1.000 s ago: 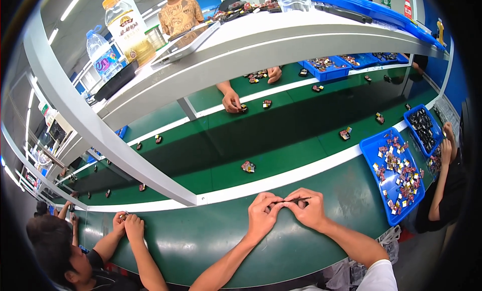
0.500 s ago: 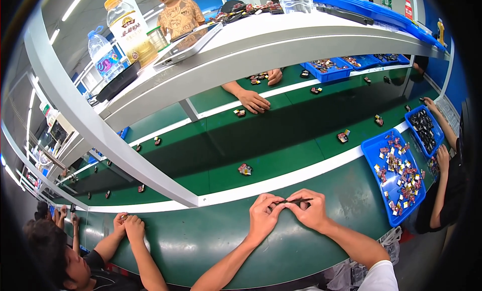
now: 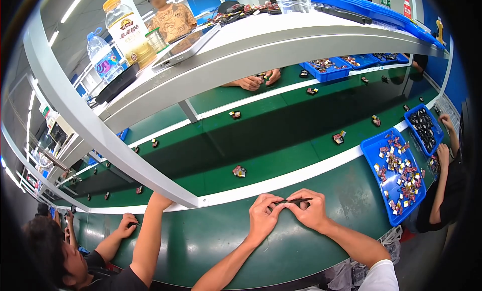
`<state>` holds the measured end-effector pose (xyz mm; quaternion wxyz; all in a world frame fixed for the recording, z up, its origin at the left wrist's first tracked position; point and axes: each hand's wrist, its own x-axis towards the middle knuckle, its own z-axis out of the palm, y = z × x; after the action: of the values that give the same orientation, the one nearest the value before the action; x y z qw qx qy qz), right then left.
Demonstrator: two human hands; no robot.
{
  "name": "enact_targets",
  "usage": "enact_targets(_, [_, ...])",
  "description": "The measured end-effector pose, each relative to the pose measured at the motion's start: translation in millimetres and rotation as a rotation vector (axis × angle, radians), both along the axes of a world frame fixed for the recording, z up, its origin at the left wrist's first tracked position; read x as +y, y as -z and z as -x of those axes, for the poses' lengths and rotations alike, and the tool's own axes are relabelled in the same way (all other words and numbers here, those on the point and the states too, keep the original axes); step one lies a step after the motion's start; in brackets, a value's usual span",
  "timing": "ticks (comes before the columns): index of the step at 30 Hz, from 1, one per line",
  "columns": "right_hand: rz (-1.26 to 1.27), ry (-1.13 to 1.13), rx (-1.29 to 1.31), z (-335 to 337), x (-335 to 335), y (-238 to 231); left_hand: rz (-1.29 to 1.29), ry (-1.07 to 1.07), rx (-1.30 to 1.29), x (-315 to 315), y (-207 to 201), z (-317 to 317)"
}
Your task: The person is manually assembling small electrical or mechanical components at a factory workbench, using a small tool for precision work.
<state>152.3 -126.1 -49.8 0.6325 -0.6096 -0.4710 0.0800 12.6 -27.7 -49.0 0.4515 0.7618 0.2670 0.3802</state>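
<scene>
1. Conveyor belt (image 3: 281,153): green, a broad dark band along it, white edging on the near side.
2. Worktop (image 3: 201,240): green and glossy, beside the belt's near edge.
3. Shelf (image 3: 281,47): white, raised over the belt; among its load, a yellow-capped bottle (image 3: 131,34) of amber liquid.
4. Co-worker (image 3: 45,240): at the left, dark-clothed, one arm stretched to the belt's edge — its hand hidden from me by the white post (image 3: 71,92).
5. Parts tray (image 3: 371,146): blue, at the worktop's right, holding loose red, white and yellow components.
6. Second tray (image 3: 432,151): blue, smaller, just beyond the first, heaped with black parts; another person's hands beside it.
7. Left hand (image 3: 265,205): above the worktop, thumb and fingertips pinched closed on a slim dark piece (image 3: 291,201).
8. Right hand (image 3: 305,206): just beside the left, likewise pinched closed on that piece.
9. Component cluster (image 3: 239,171): red and dark, lying on the belt, ahead of the hands and apart from them.
10. The slim dark piece: held between both hands, over the worktop — one end showing past the right fingers, the rest largely covered.
</scene>
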Motion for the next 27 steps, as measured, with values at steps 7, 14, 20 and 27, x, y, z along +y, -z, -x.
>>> enact_targets(7, [0.002,0.0,-0.001,0.4,-0.4,-0.3,-0.009,-0.007,-0.003,-0.5,-1.2,-0.5])
enact_targets(14, [0.018,0.013,-0.001,1.1,-1.1,-1.3,-0.04,0.001,0.004,1.1,2.3,-0.1])
enact_targets(20, [0.022,0.05,-0.01,1.7,-0.2,-0.2,0.033,0.014,-0.023,2.1,6.5,-0.9])
enact_targets(27, [0.033,0.088,-0.019,1.3,-0.2,-0.5,0.039,0.048,-0.029,3.1,6.3,-0.2])
